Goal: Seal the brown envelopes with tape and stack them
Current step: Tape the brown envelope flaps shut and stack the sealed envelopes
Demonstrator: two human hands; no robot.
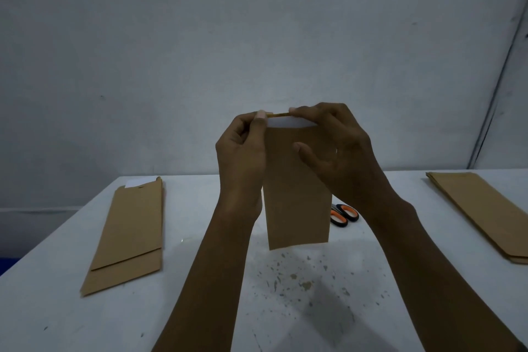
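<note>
Held envelope (297,194): raised above the middle of the table (285,308), long axis vertical, open mouth up, lower edge hanging near the speckled tabletop. White sheet (288,122) showing at the mouth.

Left hand (243,151): fingers curled, thumb and forefinger pinching the top left corner of the held envelope at the flap edge.

Right hand (334,143): fingertips gripping the top right edge, thumb extended across the brown face below.

Left pile of envelopes (128,234): flat near the table's left edge, long axis running toward the far edge, white paper showing at the far end.

Right pile of envelopes (483,214): flat at the right edge, angled.

Scissors (344,214): orange-and-black handles, lying just behind the held envelope, blades hidden.

Behind the far edge: plain grey wall (257,37), dim lighting.
</note>
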